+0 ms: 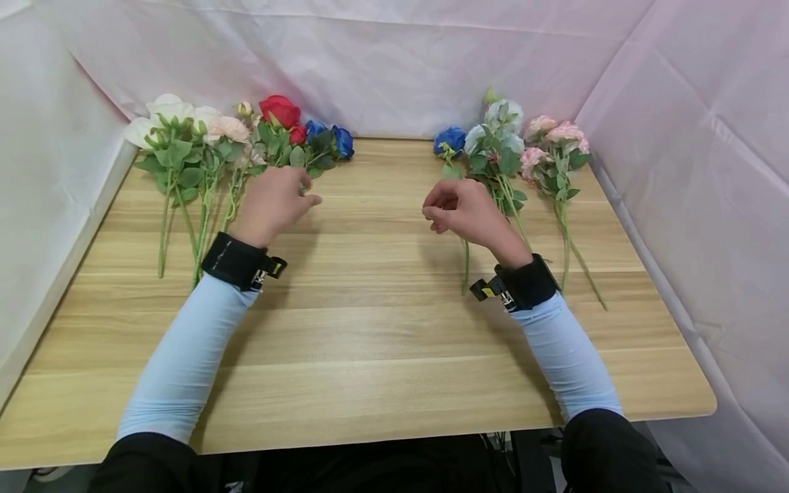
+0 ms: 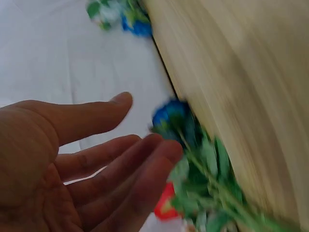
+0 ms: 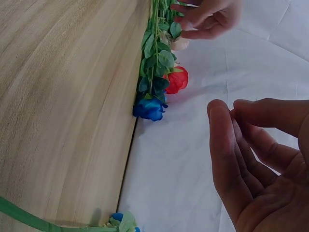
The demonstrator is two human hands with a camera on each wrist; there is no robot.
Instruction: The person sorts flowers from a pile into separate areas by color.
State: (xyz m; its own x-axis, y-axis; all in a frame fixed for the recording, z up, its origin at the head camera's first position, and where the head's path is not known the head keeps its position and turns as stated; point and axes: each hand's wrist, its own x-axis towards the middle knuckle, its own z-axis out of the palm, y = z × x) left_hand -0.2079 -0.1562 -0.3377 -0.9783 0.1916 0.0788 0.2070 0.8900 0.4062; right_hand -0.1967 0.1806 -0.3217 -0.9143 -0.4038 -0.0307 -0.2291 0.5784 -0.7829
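Fingers [image 1: 308,198] of both hands relaxed, holding nothing; left hand [image 1: 271,205] over leafy fabric-petal blue rose [image 1: 337,141], at 1 o'clock.

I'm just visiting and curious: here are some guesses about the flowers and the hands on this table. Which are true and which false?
1. Both hands are empty. True: the left hand and right hand hold nothing.
2. A red rose lies in the left bunch. True.
3. The flowers stand in a vase. False: they lie flat on the wooden table.
4. Only the left bunch has a blue flower. False: a blue flower also lies in the right group.
5. The pink flowers lie at the far right. True.
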